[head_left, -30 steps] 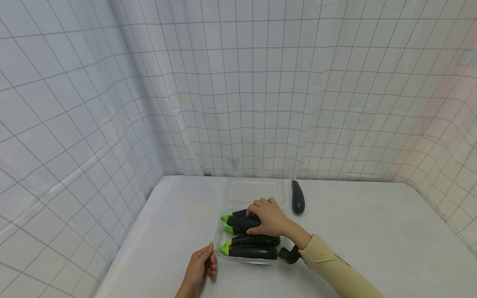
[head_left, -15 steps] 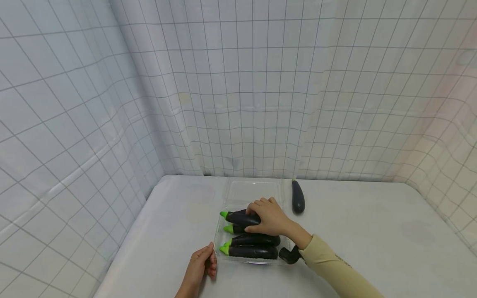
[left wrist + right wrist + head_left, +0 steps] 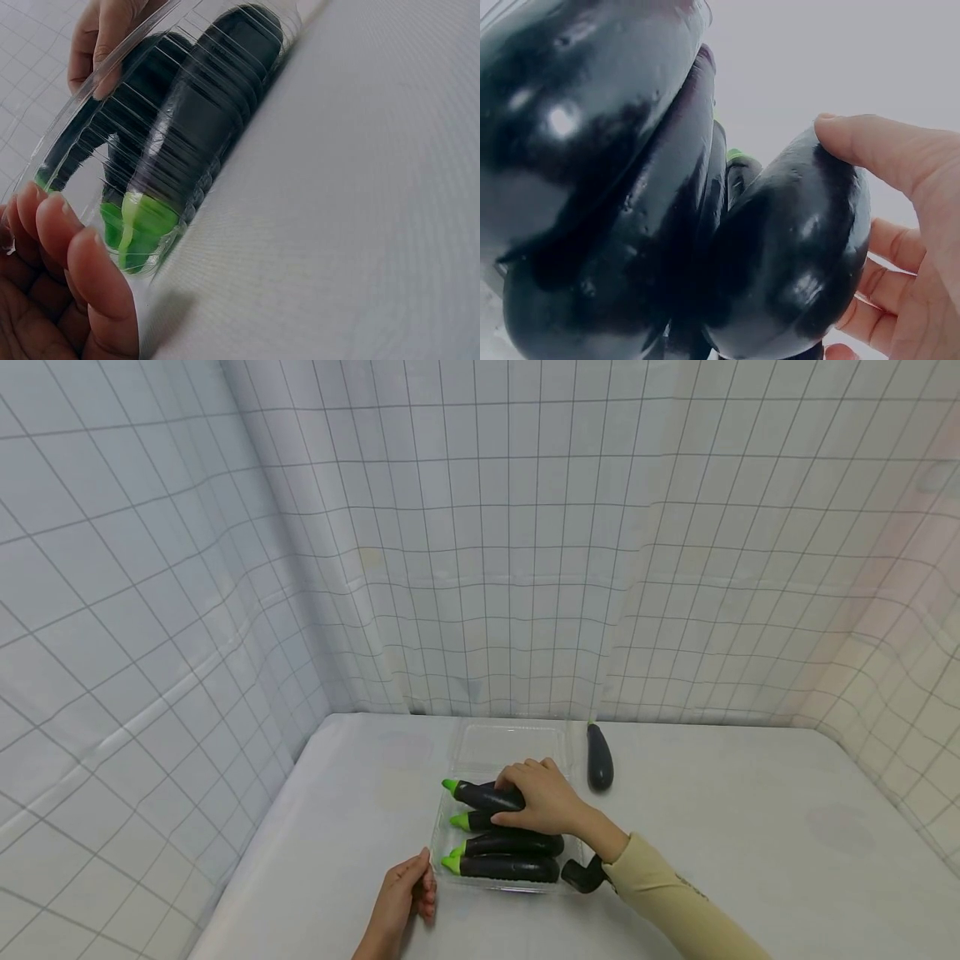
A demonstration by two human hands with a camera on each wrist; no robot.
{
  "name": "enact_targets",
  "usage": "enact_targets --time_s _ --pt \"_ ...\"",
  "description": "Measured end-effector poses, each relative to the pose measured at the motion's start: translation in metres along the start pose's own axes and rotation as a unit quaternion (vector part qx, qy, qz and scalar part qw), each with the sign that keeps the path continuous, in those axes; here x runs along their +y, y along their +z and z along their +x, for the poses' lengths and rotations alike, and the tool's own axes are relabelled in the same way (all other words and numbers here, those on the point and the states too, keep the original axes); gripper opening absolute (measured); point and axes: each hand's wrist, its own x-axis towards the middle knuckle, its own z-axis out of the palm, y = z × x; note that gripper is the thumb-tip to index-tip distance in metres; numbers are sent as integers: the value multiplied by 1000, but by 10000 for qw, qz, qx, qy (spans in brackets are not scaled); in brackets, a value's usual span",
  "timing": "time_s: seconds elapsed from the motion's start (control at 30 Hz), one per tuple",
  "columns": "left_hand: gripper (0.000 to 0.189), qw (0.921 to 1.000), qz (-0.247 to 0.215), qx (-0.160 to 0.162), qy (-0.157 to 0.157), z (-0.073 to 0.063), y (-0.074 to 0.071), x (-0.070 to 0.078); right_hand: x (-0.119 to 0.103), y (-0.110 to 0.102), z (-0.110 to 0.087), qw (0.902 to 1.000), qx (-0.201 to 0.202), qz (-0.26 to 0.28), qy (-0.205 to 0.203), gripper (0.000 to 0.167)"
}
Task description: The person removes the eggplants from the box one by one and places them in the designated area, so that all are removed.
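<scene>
My right hand grips a dark purple eggplant with a green stem end, above others in a clear plastic clamshell box. In the right wrist view, the thumb lies along one side of that eggplant and the fingers curl round the other. Several more lie in the box, among them a front eggplant and one behind it, stems to the left. At the box's front left corner, my left hand pinches the rim; in the left wrist view its curled fingers are by the box.
The box's clear lid lies folded open toward the back. A loose eggplant lies right of the lid. A black curved object is beside the right wrist. Gridded white curtains hang behind the white table.
The stem end of the eggplant in my right hand has swung toward the back, so it now slants. The right hand has shifted only slightly; the left hand has stayed in place.
</scene>
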Motion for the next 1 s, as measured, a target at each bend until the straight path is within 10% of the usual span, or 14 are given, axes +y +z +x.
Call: enact_targets --time_s 1.0 --pt "42 9998 39 106 -136 2 0 0 -7 -5 -2 9987 261 392 209 40"
